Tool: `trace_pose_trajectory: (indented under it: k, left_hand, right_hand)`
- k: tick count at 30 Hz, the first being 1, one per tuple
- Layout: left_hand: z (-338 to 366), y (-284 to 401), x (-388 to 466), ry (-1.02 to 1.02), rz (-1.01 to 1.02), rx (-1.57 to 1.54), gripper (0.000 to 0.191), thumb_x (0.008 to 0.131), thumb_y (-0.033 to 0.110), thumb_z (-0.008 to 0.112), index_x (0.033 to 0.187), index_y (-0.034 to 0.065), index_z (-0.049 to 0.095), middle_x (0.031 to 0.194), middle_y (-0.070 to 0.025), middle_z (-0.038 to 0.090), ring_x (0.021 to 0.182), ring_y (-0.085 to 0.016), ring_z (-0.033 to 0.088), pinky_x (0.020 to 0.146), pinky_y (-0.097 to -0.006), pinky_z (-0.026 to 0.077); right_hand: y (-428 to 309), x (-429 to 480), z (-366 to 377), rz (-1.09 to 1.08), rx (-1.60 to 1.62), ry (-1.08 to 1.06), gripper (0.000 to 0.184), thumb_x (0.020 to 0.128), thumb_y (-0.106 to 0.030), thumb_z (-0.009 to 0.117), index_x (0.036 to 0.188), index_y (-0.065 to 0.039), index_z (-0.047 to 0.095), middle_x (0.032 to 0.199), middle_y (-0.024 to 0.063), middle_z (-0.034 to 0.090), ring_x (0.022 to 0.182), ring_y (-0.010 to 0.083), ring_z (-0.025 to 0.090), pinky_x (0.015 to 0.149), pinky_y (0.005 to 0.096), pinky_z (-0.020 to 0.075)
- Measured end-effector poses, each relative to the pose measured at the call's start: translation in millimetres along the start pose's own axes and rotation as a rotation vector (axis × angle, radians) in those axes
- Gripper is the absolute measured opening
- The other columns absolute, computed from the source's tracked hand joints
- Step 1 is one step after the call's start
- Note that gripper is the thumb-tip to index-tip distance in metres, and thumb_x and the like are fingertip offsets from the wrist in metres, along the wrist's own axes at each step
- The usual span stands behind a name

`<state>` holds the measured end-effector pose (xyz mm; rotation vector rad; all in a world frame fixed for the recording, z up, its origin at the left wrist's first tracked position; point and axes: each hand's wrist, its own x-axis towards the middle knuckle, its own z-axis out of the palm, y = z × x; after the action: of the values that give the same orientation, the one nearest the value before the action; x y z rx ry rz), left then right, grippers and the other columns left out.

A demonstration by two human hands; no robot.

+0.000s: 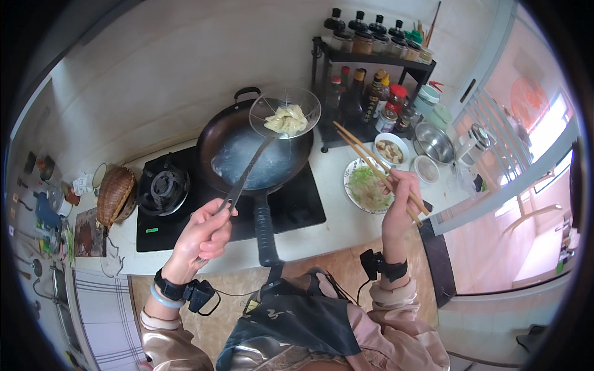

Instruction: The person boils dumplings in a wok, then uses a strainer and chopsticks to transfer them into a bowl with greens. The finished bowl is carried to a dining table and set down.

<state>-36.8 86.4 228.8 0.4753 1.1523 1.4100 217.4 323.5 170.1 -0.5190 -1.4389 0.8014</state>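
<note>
My left hand (pixel 209 232) is closed around the metal handle of a wire strainer (pixel 257 113). Several pale dumplings (pixel 287 119) lie in its mesh basket, held above the right far side of a dark wok (pixel 209 160). Cloudy whitish water (pixel 260 162) stands in the wok. In my right hand (pixel 403 197) is a pair of wooden chopsticks (pixel 364 153), their tips pointing up and left toward the strainer, apart from it. Below the chopsticks sits a patterned plate (pixel 349 185) of shredded green and pale food. A white bowl (pixel 404 143) behind it holds dumplings in brown liquid.
A black two-tier rack (pixel 380 58) with spice jars and sauce bottles stands behind the counter. At right are a steel bowl (pixel 434 141), a small container (pixel 425 170) and a glass kettle (pixel 473 143). Left are a bare gas burner (pixel 164 184), a woven basket (pixel 113 195) and a cleaver-like board (pixel 90 232).
</note>
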Motion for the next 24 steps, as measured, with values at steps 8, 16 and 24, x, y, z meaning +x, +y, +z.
trace_pose_trajectory:
  k: [8, 16, 24]
  left_hand:
    - [80, -30, -18, 0.028, -0.077, 0.051, 0.007, 0.097, 0.012, 0.052, 0.101, 0.0064, 0.049, 0.052, 0.0039, 0.034, 0.034, -0.001, 0.025, 0.031, -0.0181, 0.016]
    - [119, -105, 35, -0.015, -0.246, 0.124, 0.008, 0.096, 0.01, 0.052, 0.103, 0.0101, 0.048, 0.057, 0.0018, 0.044, 0.038, -0.002, 0.032, 0.034, -0.0177, 0.02]
    - [125, -177, 89, 0.14, 0.01, 0.68, 0.005, 0.094, 0.008, 0.053, 0.098, 0.0061, 0.051, 0.051, -0.0001, 0.049, 0.037, -0.006, 0.041, 0.034, -0.0231, 0.027]
  right_hand:
    - [20, 15, -86, 0.089, 0.019, 0.115, 0.025, 0.1, -0.014, 0.042, 0.1, 0.005, 0.059, 0.086, 0.008, 0.055, 0.072, 0.0127, 0.057, 0.064, 0.0239, 0.0449]
    - [45, 7, -143, 0.155, -0.111, 0.103, 0.028, 0.1, -0.018, 0.043, 0.1, 0.005, 0.058, 0.082, 0.0071, 0.055, 0.068, 0.013, 0.056, 0.063, 0.0245, 0.0451]
    - [95, -22, -140, 0.452, 0.174, 0.051, 0.024, 0.099, -0.017, 0.046, 0.1, 0.004, 0.059, 0.079, 0.0064, 0.057, 0.064, 0.0146, 0.063, 0.052, 0.0217, 0.0447]
